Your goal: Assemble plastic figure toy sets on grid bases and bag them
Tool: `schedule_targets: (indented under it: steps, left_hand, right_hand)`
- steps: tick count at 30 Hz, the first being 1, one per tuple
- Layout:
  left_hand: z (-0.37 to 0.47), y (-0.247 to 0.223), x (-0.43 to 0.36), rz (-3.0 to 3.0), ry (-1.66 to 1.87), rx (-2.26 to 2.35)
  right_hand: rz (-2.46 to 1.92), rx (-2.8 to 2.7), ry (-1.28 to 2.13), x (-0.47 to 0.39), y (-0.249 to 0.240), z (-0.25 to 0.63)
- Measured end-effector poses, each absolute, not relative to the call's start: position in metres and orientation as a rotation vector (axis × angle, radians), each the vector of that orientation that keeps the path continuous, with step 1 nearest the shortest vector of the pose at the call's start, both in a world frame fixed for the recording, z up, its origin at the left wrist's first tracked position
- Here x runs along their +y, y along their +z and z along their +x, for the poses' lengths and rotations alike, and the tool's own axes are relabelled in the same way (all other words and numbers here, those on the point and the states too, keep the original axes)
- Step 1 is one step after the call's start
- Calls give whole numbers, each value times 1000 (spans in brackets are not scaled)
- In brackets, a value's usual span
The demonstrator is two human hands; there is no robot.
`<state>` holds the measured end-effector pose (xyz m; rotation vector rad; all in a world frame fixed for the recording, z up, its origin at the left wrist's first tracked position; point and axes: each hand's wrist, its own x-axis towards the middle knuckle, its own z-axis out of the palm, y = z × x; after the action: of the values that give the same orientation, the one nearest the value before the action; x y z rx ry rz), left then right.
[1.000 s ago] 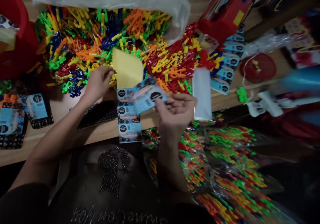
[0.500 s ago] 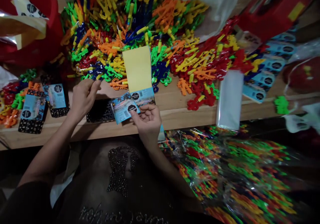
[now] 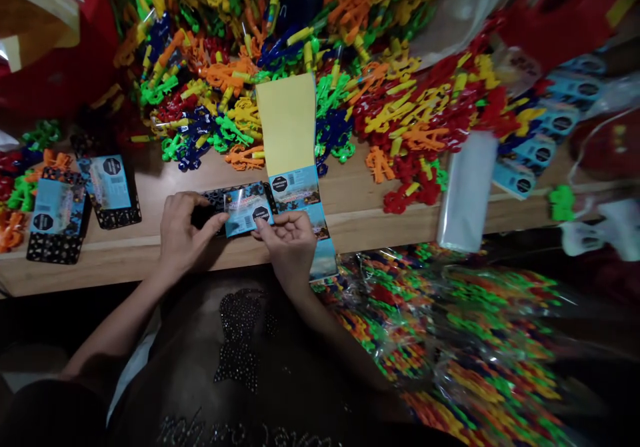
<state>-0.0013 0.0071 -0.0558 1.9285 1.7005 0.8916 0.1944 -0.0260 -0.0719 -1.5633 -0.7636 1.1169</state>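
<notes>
A blue printed label (image 3: 247, 212) lies over a black rectangular piece with a pale pattern (image 3: 215, 200) near the table's front edge. My right hand (image 3: 291, 237) pinches the label's lower right corner between thumb and fingers. Around the left end of the black piece, my left hand (image 3: 184, 230) is closed, its thumb at the label's left edge. Just right of them a strip of labels (image 3: 295, 187) with a yellow backing (image 3: 287, 120) runs across the table and over its front edge. Two more black pieces (image 3: 56, 247) bearing blue labels lie at the left.
Colourful plastic figures with yellow tubes (image 3: 230, 74) are heaped along the back. A red bucket (image 3: 95, 34) stands back left. Clear plastic sleeves (image 3: 467, 194) and more blue labels (image 3: 540, 150) lie at the right. Bags of figures (image 3: 490, 320) sit below the table edge.
My left hand has come down and right, from above the black piece onto its left end. The label now lies straighter over the black piece, still pinched by my right hand.
</notes>
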Motion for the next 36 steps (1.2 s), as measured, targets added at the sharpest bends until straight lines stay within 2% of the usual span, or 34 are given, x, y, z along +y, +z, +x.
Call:
schedule_targets:
  steps: [13,21,32,36]
  left_hand:
    - [8,-56,18,1920,726,1779]
    - [8,-56,22,1924,751,1781]
    - [7,-68,19,2065,779,1805]
    - [5,-71,19,2073,780,1818]
  right_hand:
    - [-1579,-743,1108,-23,-68,189]
    - [-1620,-789,1113,-23,-73,193]
    - [-1784,-1104,963,-21,-74,198]
    - [-1805,-1259,803,-21,-77,201]
